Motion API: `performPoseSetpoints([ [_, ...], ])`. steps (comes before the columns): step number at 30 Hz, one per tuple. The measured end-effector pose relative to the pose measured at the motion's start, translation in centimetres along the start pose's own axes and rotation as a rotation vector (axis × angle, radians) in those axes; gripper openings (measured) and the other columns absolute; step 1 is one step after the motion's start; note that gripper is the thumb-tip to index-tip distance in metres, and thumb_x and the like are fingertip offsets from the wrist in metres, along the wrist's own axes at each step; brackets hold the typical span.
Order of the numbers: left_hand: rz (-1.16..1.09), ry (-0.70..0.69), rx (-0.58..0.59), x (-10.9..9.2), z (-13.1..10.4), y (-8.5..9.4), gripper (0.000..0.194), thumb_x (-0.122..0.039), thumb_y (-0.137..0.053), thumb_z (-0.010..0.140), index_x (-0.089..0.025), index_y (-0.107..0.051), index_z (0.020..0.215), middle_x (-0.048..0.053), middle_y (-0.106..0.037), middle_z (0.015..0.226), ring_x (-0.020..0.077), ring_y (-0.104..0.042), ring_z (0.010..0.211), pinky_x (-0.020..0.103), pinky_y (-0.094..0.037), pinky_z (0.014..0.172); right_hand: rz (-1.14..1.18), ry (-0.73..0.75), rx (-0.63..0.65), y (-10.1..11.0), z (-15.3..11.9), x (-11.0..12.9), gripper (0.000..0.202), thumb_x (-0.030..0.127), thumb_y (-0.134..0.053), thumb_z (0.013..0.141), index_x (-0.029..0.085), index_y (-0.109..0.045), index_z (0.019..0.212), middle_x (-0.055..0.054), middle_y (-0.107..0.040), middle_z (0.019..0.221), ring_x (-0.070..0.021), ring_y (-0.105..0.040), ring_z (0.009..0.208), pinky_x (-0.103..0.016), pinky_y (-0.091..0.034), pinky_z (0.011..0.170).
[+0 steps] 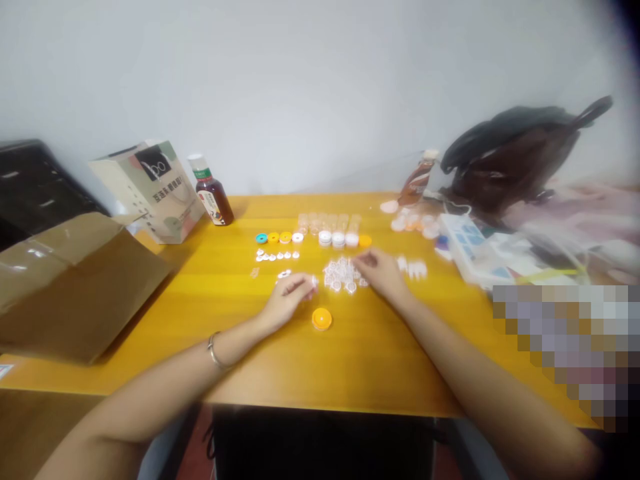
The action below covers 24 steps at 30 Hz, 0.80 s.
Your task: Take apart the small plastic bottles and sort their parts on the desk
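Note:
My left hand [286,301] is closed in a pinch, with a small clear plastic piece [314,283] showing at the fingertips. Just right of it lies a pile of small clear plastic pieces [343,273]. At the pile's right edge, my right hand [380,270] has thumb and fingers drawn together; what they hold, if anything, is too blurred to name. An orange round lid [321,319] sits on the table below and between both hands. Small white pieces [284,274] lie behind my left hand, and several white pieces [414,268] lie right of my right hand.
Behind the pile runs a row of coloured caps [285,237] and white caps [339,239], with clear containers [327,223] further back. A paper bag [170,193], dark bottle [215,197] and cardboard box [75,287] stand left. A brown bottle [417,179] and black bag [515,160] are right.

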<state>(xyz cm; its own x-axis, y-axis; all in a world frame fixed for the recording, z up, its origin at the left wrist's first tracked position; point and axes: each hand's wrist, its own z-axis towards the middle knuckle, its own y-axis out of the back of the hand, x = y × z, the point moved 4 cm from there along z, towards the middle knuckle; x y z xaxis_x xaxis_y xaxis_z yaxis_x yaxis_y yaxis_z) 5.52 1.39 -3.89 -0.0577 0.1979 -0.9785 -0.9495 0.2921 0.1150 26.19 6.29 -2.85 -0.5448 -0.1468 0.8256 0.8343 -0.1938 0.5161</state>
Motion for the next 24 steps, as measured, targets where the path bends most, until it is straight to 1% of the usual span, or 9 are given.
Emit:
performPoseSetpoints([
  [5, 0.000, 0.009, 0.014, 0.0, 0.0, 0.0, 0.027, -0.038, -0.050, 0.080, -0.013, -0.053, 0.069, 0.000, -0.052, 0.065, 0.0088, -0.046, 0.059, 0.020, -0.035, 0.058, -0.057, 0.010, 0.011, -0.6, 0.6, -0.5, 0.015, 0.030, -0.057, 0.065, 0.015, -0.059, 0.065, 0.000, -0.057, 0.059, -0.0118, -0.047, 0.054, -0.025, -0.038, 0.054],
  [11, 0.026, 0.006, 0.029, 0.1, 0.1, -0.1, 0.027, -0.038, -0.049, 0.080, -0.014, -0.054, 0.069, 0.000, -0.052, 0.064, 0.0093, -0.046, 0.060, 0.021, -0.036, 0.057, -0.041, 0.052, 0.036, -0.6, 0.7, -0.1, 0.017, 0.031, -0.057, 0.065, 0.015, -0.061, 0.067, 0.001, -0.054, 0.057, -0.0113, -0.045, 0.052, -0.025, -0.036, 0.053],
  [14, 0.034, 0.015, 0.029, 0.1, 0.1, -0.1, 0.028, -0.039, -0.049, 0.080, -0.014, -0.054, 0.069, 0.000, -0.052, 0.064, 0.0097, -0.047, 0.060, 0.021, -0.036, 0.057, -0.031, 0.054, 0.023, -0.6, 0.7, -0.1, 0.017, 0.032, -0.058, 0.065, 0.016, -0.061, 0.067, 0.001, -0.053, 0.056, -0.0112, -0.044, 0.052, -0.025, -0.036, 0.053],
  [17, 0.031, 0.014, 0.032, 0.1, 0.1, -0.1, 0.028, -0.038, -0.049, 0.080, -0.014, -0.054, 0.069, 0.000, -0.053, 0.064, 0.0096, -0.047, 0.060, 0.021, -0.036, 0.057, 0.005, 0.056, -0.002, -0.6, 0.4, 0.3, 0.019, 0.034, -0.058, 0.066, 0.016, -0.061, 0.071, 0.001, -0.053, 0.058, -0.0112, -0.044, 0.053, -0.025, -0.037, 0.052],
  [19, 0.020, 0.015, 0.038, 0.1, 0.1, -0.1, 0.027, -0.038, -0.049, 0.080, -0.013, -0.055, 0.069, 0.000, -0.052, 0.063, 0.0094, -0.046, 0.059, 0.021, -0.036, 0.057, 0.049, 0.079, 0.000, -0.6, -0.2, 1.0, 0.022, 0.036, -0.057, 0.069, 0.015, -0.062, 0.074, 0.000, -0.054, 0.061, -0.0114, -0.045, 0.054, -0.025, -0.038, 0.053],
  [21, -0.001, 0.016, 0.044, 0.1, 0.1, -0.2, 0.027, -0.037, -0.049, 0.080, -0.013, -0.055, 0.069, 0.000, -0.052, 0.063, 0.0089, -0.046, 0.059, 0.020, -0.035, 0.057, 0.098, 0.139, 0.049, -0.9, -1.1, 2.1, 0.024, 0.038, -0.056, 0.072, 0.016, -0.062, 0.078, -0.001, -0.056, 0.066, -0.0124, -0.047, 0.057, -0.026, -0.040, 0.056],
  [22, -0.009, 0.017, 0.050, 0.2, 0.1, -0.2, 0.026, -0.036, -0.049, 0.080, -0.013, -0.055, 0.069, 0.000, -0.052, 0.062, 0.0087, -0.045, 0.058, 0.020, -0.035, 0.056, 0.126, 0.181, 0.097, -1.0, -1.7, 2.8, 0.024, 0.038, -0.056, 0.073, 0.017, -0.063, 0.081, -0.002, -0.058, 0.069, -0.0131, -0.049, 0.060, -0.026, -0.041, 0.059],
  [24, -0.012, 0.019, 0.069, 0.2, 0.1, -0.3, 0.026, -0.036, -0.049, 0.080, -0.013, -0.055, 0.068, -0.001, -0.051, 0.061, 0.0085, -0.044, 0.057, 0.020, -0.034, 0.056, 0.183, 0.273, 0.234, -1.6, -3.0, 4.1, 0.023, 0.037, -0.055, 0.075, 0.019, -0.063, 0.088, -0.003, -0.059, 0.076, -0.0147, -0.052, 0.068, -0.028, -0.043, 0.064],
])
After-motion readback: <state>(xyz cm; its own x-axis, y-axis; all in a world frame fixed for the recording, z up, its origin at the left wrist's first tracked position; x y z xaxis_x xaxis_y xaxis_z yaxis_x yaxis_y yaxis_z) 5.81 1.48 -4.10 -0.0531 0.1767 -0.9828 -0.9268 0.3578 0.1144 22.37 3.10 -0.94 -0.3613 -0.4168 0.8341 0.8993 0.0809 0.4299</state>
